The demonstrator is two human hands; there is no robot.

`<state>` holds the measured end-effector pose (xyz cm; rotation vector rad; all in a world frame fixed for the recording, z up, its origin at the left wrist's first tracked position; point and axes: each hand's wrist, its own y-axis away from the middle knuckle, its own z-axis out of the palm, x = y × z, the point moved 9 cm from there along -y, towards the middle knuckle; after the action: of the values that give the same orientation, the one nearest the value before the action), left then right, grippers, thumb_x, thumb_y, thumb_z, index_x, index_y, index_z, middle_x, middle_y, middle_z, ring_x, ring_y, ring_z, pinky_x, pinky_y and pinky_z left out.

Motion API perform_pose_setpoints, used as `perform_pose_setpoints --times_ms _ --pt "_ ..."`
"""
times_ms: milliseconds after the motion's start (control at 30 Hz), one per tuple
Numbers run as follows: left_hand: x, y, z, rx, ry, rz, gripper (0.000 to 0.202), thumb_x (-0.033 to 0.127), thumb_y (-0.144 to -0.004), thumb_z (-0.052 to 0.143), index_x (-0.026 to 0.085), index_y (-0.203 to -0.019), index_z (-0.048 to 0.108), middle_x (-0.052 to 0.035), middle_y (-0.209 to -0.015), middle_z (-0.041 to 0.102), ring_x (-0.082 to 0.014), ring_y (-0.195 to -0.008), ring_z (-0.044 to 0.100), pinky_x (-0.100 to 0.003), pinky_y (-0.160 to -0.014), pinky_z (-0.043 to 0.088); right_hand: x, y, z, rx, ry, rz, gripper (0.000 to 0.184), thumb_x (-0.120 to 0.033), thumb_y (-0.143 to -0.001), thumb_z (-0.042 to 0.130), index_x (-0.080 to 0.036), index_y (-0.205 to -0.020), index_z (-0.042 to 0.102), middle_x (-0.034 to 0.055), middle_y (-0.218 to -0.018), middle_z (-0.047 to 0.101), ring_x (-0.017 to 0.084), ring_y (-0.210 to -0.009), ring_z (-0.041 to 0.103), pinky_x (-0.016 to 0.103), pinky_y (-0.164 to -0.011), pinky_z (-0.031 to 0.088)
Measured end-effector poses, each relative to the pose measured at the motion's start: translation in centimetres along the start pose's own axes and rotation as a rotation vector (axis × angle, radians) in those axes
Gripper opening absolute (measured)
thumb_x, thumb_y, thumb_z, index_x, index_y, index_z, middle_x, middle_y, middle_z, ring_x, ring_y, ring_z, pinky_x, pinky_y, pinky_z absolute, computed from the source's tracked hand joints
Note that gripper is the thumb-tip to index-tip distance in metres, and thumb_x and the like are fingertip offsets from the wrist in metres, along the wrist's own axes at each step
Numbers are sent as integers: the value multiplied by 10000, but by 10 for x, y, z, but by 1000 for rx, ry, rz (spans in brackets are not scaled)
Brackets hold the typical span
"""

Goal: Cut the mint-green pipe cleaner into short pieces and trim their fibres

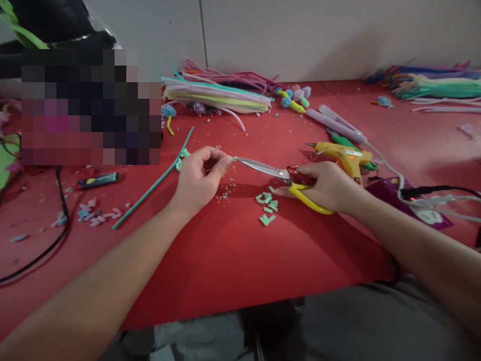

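Note:
My left hand (201,173) pinches a tiny pale green piece (233,159) between thumb and forefinger, at the tips of the scissors. The scissors (263,168) have silver blades and red and yellow handles. Around those handles my right hand (332,188) is wrapped, the blades pointing left and looking nearly closed. Below the blades, several short cut green pieces (268,204) lie on the red tabletop (233,260), with fine fluff crumbs (226,192) beside them. More green pieces (179,163) sit partly hidden behind my left hand. A long green pipe cleaner (154,185) lies diagonally to its left.
On the right lie a yellow glue gun (353,158), a lilac hair straightener (334,124) and a purple packet (432,215) with cables. Pipe cleaner bundles (218,95) line the back. At left are a dark tube (98,180), pastel scraps (93,214) and a black cable (63,215).

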<state>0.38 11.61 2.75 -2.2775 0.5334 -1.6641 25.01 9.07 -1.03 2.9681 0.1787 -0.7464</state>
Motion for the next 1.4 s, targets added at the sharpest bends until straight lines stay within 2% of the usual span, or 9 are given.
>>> perform_pose_setpoints --times_ms 400,633,1400 --pt "-1 -1 1 -9 -1 -8 127 214 -858 680 173 -744 641 30 -577 537 -81 -498 444 -221 -459 342 -6 -2 -3 26 19 -27 769 -933 -630 574 -214 -582 303 -44 -586 267 104 -586 254 291 -542 240" --pt "-1 0 0 -15 -22 9 133 219 -874 676 177 -751 648 31 -584 536 -85 -514 455 -224 -486 370 -2 -2 0 21 17 -22 737 -898 -643 606 -209 -582 351 -43 -579 281 110 -589 261 292 -544 247" --pt "-4 0 2 -31 -1 -28 145 258 -855 676 189 -737 630 15 -600 546 -108 -555 480 -248 -516 383 -4 -1 0 1 25 -29 717 -846 -679 646 -210 -597 325 -49 -589 276 105 -590 275 301 -561 231"
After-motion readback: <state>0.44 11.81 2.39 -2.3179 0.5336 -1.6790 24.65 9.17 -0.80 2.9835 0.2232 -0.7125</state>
